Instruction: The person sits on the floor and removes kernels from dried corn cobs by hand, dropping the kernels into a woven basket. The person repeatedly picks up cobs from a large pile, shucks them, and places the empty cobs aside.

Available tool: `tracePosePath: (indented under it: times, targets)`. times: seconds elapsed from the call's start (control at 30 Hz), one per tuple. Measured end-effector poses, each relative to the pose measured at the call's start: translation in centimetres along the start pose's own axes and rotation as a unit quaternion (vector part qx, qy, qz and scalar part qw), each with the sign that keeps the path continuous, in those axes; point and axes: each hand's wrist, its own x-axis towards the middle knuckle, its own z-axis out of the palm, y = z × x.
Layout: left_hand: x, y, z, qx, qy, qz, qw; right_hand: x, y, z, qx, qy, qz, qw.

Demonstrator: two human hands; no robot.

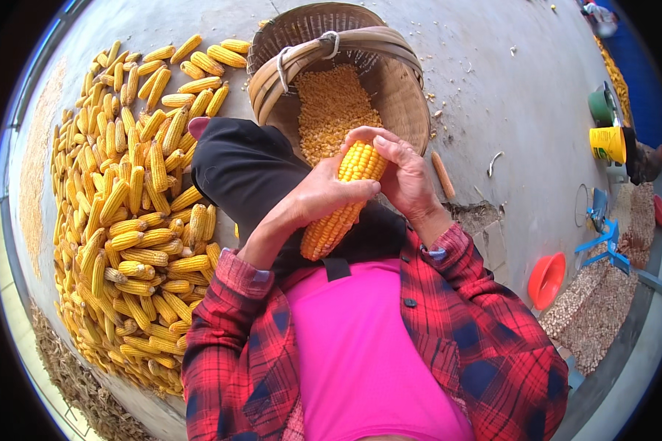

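Note:
A thick yellow ear of corn [331,229] lies slantwise above my lap, its kernels in tight rows. My left hand [322,192] wraps around its middle, the thumb crossing over the front. Around the upper end curl the fingers of my right hand [410,176], thumb near the tip; its fingertips are partly hidden. Just beyond my hands is a round woven basket [408,110] with a thick bent handle [346,38] tied on with white cord. Loose yellow kernels [336,99] cover part of its inside.
A big heap of corn ears [136,220] spreads over the concrete floor at left. A bare cob [443,175] and scattered kernels lie right of the basket. Farther right are an orange-red basin [546,281], a yellow bucket [607,144], a green bucket [601,108] and a blue frame [607,246].

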Motion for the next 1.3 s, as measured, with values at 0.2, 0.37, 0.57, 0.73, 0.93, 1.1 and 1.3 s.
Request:
tracePosePath:
  times: [0.2, 0.37, 0.57, 0.73, 0.93, 1.1, 1.3]
  targets:
    - [1.0, -0.4, 1.4, 0.069, 0.062, 0.048, 0.995, 0.5, 0.5, 0.4, -0.068, 0.091, -0.028, 0.993]
    - [0.5, 0.1, 0.5, 0.035, 0.023, 0.003, 0.999, 0.5, -0.8, 0.6, 0.077, 0.023, 0.038, 0.996]
    - [0.8, -0.5, 1.2, 0.074, 0.048, -0.017, 0.996, 0.7, 1.8, -1.3, -0.156, 0.054, -0.046, 0.985]
    - [0.6, -0.9, 0.5, 0.077, 0.048, -0.003, 0.996, 0.9, 1.2, -0.5, -0.036, 0.054, -0.006, 0.998]
    - [1.3, -0.2, 0.7, 0.044, 0.047, -0.008, 0.998, 1.2, 1.1, -1.6, -0.261, 0.013, -0.062, 0.963]
    - [2.0, 0.1, 0.5, 0.034, 0.034, -0.089, 0.995, 2.4, 2.5, -3.0, -0.309, 0.037, -0.064, 0.948]
    - [1.8, 0.7, 1.0, 0.092, 0.046, -0.102, 0.989, 2.8, 4.3, -3.4, -0.130, 0.071, -0.059, 0.987]
